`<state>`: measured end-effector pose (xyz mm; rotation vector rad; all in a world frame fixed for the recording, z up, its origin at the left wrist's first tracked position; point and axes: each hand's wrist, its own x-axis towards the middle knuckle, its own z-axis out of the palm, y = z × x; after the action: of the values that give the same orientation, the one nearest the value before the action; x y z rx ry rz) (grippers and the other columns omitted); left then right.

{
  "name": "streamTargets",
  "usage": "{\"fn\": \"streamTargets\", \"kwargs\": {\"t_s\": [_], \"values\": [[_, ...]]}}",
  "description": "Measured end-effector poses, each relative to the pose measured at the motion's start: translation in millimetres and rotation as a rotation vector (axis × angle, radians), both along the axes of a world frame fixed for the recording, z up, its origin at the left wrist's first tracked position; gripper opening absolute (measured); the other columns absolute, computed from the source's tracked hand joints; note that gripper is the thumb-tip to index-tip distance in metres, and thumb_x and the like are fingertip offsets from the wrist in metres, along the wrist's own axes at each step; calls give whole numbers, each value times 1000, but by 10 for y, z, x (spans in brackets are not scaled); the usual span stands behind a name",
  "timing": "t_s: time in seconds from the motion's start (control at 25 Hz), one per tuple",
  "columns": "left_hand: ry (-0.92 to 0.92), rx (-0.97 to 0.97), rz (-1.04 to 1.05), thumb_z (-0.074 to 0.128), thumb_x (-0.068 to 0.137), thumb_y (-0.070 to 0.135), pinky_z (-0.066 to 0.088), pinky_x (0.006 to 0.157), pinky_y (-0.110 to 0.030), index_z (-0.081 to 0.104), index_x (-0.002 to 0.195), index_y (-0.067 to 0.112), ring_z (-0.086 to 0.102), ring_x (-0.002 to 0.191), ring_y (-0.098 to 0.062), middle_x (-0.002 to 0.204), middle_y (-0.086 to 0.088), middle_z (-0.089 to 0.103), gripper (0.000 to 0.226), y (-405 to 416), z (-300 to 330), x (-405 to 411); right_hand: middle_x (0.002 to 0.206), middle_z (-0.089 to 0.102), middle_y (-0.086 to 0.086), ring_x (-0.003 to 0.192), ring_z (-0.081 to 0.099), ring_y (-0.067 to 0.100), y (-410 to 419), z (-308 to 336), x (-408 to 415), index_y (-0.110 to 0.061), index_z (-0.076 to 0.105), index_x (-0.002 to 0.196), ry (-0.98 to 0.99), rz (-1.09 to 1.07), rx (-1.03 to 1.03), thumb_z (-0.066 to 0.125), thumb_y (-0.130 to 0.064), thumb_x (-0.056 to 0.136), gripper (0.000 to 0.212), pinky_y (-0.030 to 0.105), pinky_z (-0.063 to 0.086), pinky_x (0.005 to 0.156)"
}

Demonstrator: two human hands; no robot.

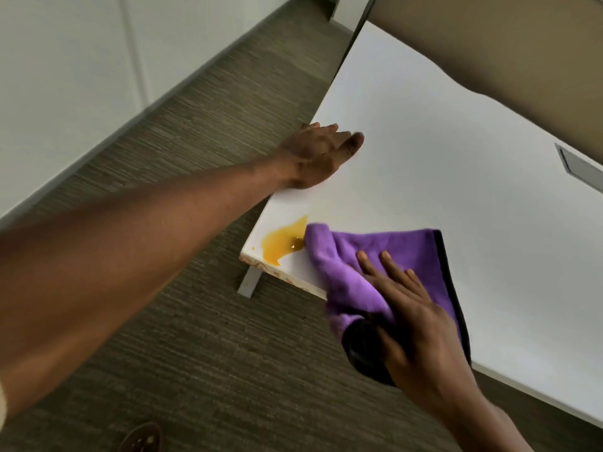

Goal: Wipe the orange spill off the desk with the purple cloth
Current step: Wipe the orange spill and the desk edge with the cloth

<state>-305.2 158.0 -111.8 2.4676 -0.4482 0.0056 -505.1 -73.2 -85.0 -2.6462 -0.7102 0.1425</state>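
Observation:
An orange spill [283, 240] lies on the white desk [440, 151] close to its near left corner. The purple cloth [362, 252], black on its underside, lies flat on the desk just right of the spill, its left edge touching the puddle. My right hand [411, 308] presses down on the cloth with fingers spread, and part of the cloth hangs over the desk's front edge under my palm. My left hand [321, 151] rests flat on the desk's left edge, beyond the spill, holding nothing.
A grey cable cutout [579, 166] sits in the desk at the far right. A tan partition [509, 44] stands behind the desk. Striped carpet [202, 337] covers the floor, a desk leg [249, 282] drops below the corner, and a sandal [142, 437] shows at the bottom.

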Motion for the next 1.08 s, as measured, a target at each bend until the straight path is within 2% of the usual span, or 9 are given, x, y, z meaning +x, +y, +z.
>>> {"fn": "streamTargets", "kwargs": {"t_s": [0.12, 0.28, 0.4, 0.52, 0.6, 0.68, 0.8, 0.92, 1.08], "values": [[-51, 229, -28, 28, 102, 51, 5, 126, -37, 30, 154, 26, 12, 154, -16, 165, 3, 20, 57, 0, -51, 5, 157, 34, -21, 150, 36, 10, -213, 112, 279, -58, 33, 148, -11, -132, 29, 58, -34, 88, 69, 30, 30, 123], [-88, 264, -39, 34, 100, 53, 5, 126, -38, 27, 155, 24, 9, 154, -19, 166, 1, 17, 62, 5, -57, 21, 158, 33, -7, 149, 41, 31, 91, 21, 595, -33, 46, 152, -94, -392, -24, 66, -26, 98, 58, 50, 37, 119], [-100, 252, -38, 35, 100, 53, 5, 126, -37, 28, 154, 24, 8, 155, -20, 166, 2, 18, 62, 7, -52, 28, 154, 29, -18, 153, 32, 27, 249, -38, 314, -35, 38, 153, -110, -195, 20, 58, -38, 93, 63, 53, 31, 123], [-85, 239, -24, 33, 100, 53, 3, 126, -36, 26, 155, 26, 7, 155, -18, 166, 3, 16, 62, 28, -78, 11, 162, 34, -23, 157, 24, 10, 4, -40, 17, -45, 35, 153, -28, -25, 3, 51, -42, 88, 66, 42, 22, 128], [-82, 241, -34, 33, 100, 53, 3, 126, -37, 26, 155, 26, 7, 155, -17, 166, 4, 16, 61, 6, -75, 15, 158, 34, -31, 155, 26, 3, -212, 66, 77, -46, 37, 151, 13, -77, 31, 55, -35, 87, 67, 36, 21, 128], [-85, 228, -40, 34, 100, 53, 5, 126, -37, 28, 154, 26, 9, 154, -17, 166, 4, 18, 61, 7, -78, 17, 158, 34, -23, 153, 33, 12, -286, 118, 243, -46, 38, 149, 10, -228, 38, 58, -28, 91, 64, 33, 23, 125], [-82, 219, -35, 37, 100, 52, 7, 126, -38, 30, 154, 25, 12, 154, -18, 165, 3, 20, 61, 26, -54, 17, 153, 28, -17, 152, 36, 26, 59, 130, 476, -34, 44, 153, -73, -372, -17, 52, -42, 90, 64, 43, 31, 120], [-73, 239, -44, 40, 100, 49, 7, 125, -37, 31, 154, 24, 12, 154, -19, 165, 1, 21, 60, -3, -20, 11, 155, 31, -19, 155, 31, 24, 385, 28, 345, -31, 47, 152, -76, -240, 1, 52, -44, 89, 65, 49, 29, 124], [-53, 230, -25, 36, 101, 51, 4, 126, -36, 29, 154, 26, 9, 154, -17, 166, 4, 18, 60, 16, -7, -25, 161, 37, -19, 156, 26, 11, 89, -33, 19, -40, 41, 152, -39, -28, 28, 49, -47, 88, 65, 43, 24, 126]]}}
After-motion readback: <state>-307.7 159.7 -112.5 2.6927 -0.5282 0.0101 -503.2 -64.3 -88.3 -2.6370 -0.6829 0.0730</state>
